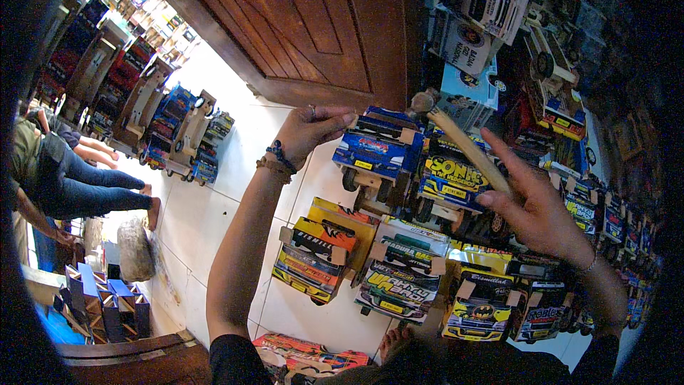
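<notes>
My right hand (pixel 538 207) grips a hammer (pixel 470 153) by its wooden handle, index finger stretched out alongside. The hammer's head (pixel 422 103) is raised over the top edge of a blue toy truck (pixel 377 150) with wooden wheels and a yellow plate. My left hand (pixel 313 132), with bracelets at the wrist, is closed in a pinch at that truck's upper left corner. What its fingertips hold, if anything, is too small to make out. Right of the blue truck stands another toy truck (pixel 450 171) with yellow lettering, partly behind my right hand.
Closer to me stand an orange-and-black toy truck (pixel 313 257), a green-and-white one (pixel 402 271) and a black-and-yellow one (pixel 481 303). More toy trucks crowd the right side. A brown wooden door (pixel 306 21) rises behind. At left, another person (pixel 92 185) sits near toy trucks in rows.
</notes>
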Demonstrator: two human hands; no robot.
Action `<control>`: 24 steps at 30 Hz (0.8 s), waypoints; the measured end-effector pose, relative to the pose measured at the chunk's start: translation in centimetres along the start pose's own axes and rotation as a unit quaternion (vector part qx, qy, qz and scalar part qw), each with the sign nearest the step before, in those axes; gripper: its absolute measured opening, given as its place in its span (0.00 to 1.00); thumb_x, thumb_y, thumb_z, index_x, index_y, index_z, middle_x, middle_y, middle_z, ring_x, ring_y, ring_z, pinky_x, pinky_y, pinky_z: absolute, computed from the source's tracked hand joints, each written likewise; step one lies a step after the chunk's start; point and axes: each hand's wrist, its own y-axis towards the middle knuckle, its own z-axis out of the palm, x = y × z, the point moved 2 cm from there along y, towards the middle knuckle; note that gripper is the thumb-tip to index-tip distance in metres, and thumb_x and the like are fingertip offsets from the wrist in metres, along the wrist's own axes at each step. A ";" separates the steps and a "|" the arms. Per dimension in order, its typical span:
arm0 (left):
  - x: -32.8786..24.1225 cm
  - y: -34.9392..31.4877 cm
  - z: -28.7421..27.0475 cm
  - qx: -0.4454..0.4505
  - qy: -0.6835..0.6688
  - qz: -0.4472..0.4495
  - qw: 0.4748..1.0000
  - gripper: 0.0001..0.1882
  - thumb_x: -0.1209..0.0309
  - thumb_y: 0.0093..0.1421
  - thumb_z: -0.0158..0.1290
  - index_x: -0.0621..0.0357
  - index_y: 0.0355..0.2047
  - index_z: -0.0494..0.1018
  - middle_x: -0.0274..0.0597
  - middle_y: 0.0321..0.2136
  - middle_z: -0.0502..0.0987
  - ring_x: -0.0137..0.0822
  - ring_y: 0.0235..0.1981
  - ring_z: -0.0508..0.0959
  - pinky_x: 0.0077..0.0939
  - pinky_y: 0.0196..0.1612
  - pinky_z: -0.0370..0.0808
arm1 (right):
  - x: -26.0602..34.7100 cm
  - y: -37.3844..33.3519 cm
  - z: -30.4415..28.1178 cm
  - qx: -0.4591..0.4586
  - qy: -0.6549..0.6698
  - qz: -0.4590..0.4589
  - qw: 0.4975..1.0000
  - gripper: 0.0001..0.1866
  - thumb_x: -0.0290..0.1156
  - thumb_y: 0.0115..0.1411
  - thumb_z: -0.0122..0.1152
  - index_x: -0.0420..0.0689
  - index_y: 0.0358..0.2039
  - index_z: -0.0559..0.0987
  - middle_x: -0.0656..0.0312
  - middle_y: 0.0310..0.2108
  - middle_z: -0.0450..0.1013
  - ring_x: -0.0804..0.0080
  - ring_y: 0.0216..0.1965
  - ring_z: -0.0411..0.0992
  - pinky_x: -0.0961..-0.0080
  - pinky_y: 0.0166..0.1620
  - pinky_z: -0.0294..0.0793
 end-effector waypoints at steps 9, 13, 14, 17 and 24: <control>-0.2 0.3 -0.2 0.000 0.040 -0.016 0.999 0.14 0.68 0.62 0.64 0.63 0.44 0.81 0.39 0.38 0.84 0.26 0.38 0.82 0.19 0.45 0.81 | 0.2 0.9 1.3 0.020 -0.002 -0.019 1.000 0.41 0.30 0.67 0.61 0.50 0.75 0.50 0.49 0.65 0.64 0.72 0.59 0.68 0.71 0.60 0.68; -0.2 0.3 -0.3 0.009 0.019 -0.013 1.000 0.14 0.69 0.62 0.63 0.64 0.45 0.81 0.41 0.39 0.84 0.26 0.37 0.83 0.18 0.44 0.82 | -0.3 1.1 1.5 0.005 -0.012 -0.041 0.999 0.41 0.41 0.67 0.61 0.47 0.74 0.52 0.43 0.64 0.67 0.54 0.62 0.70 0.62 0.61 0.68; -0.1 0.3 -0.4 0.010 0.015 -0.012 1.000 0.14 0.70 0.62 0.63 0.64 0.45 0.81 0.41 0.39 0.84 0.26 0.37 0.83 0.18 0.44 0.82 | -0.4 1.1 1.6 0.009 0.003 -0.026 1.000 0.40 0.41 0.67 0.61 0.47 0.73 0.53 0.43 0.64 0.67 0.54 0.62 0.70 0.63 0.61 0.68; 0.0 0.3 -0.4 0.015 0.002 -0.005 1.000 0.13 0.71 0.63 0.62 0.65 0.46 0.80 0.42 0.40 0.84 0.26 0.37 0.83 0.19 0.44 0.83 | -0.2 1.3 1.8 0.006 0.008 -0.018 1.000 0.39 0.42 0.68 0.60 0.47 0.73 0.53 0.43 0.63 0.68 0.54 0.60 0.71 0.63 0.60 0.70; 0.2 0.5 -0.4 0.018 0.000 0.001 1.000 0.13 0.71 0.63 0.61 0.65 0.46 0.80 0.43 0.40 0.84 0.27 0.38 0.83 0.19 0.44 0.83 | 1.1 2.1 1.8 0.057 -0.079 0.047 0.994 0.32 0.31 0.70 0.52 0.46 0.72 0.56 0.43 0.62 0.68 0.60 0.56 0.74 0.64 0.58 0.71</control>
